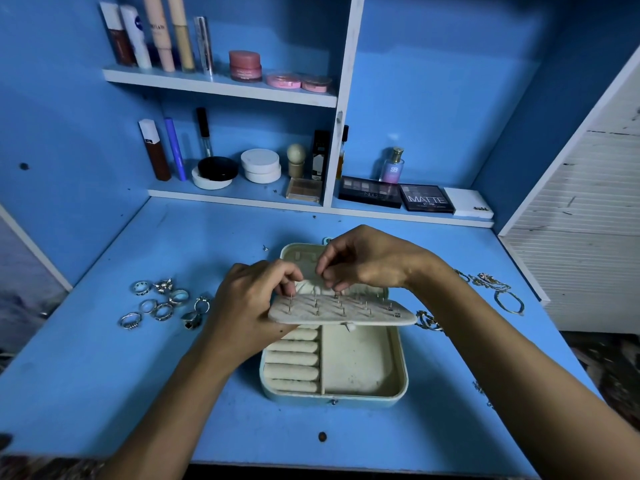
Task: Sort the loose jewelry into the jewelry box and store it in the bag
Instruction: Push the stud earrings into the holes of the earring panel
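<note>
I see my left hand (249, 306) hold the earring flap (341, 311) up over the open jewelry box (360, 362). My right hand (363, 259) pinches something tiny above it.

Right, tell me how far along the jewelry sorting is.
Done: the jewelry box is open, and posts already stick through its earring panel. In hand: the left hand steadies the panel while the right hand works at it. Left: the rings and chains still on the table; no bag in view.
</note>
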Motion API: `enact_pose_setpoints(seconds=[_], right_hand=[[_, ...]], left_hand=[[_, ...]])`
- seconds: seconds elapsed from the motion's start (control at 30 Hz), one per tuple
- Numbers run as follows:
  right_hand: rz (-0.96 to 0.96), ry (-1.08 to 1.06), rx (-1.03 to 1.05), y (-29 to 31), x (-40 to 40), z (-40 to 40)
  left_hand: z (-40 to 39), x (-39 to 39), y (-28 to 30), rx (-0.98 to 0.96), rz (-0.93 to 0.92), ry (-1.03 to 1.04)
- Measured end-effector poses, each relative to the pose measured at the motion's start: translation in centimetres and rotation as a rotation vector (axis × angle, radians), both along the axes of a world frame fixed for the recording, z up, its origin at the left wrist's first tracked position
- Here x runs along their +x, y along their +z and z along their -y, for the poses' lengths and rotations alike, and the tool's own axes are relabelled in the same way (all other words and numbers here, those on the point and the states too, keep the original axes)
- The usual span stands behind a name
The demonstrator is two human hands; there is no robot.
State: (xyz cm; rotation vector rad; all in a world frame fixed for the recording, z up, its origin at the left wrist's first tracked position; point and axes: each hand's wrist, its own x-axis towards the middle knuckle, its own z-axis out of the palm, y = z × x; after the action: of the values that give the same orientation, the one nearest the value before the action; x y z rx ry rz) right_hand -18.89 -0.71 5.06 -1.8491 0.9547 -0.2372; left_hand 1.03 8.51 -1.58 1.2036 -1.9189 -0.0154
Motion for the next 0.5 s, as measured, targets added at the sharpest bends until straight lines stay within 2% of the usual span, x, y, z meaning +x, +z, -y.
enact_pose_setpoints(seconds=[0.2,0.33,0.5], right_hand=[[-0.004,0.0,0.013,-0.17,0.1,0.09],[-0.064,0.017,-0.064,-0.37,0.21,0.21],[-0.015,0.028,-0.008,-0.17,0.44,-0.01]], left_hand=[[0.05,0.0,-0.09,-0.005,0.002,-0.002],[0.01,0.0,-0.03,-0.008,-0.002,-0.008],[0.05,-0.01,-0.04,-0.006,-0.004,-0.012]])
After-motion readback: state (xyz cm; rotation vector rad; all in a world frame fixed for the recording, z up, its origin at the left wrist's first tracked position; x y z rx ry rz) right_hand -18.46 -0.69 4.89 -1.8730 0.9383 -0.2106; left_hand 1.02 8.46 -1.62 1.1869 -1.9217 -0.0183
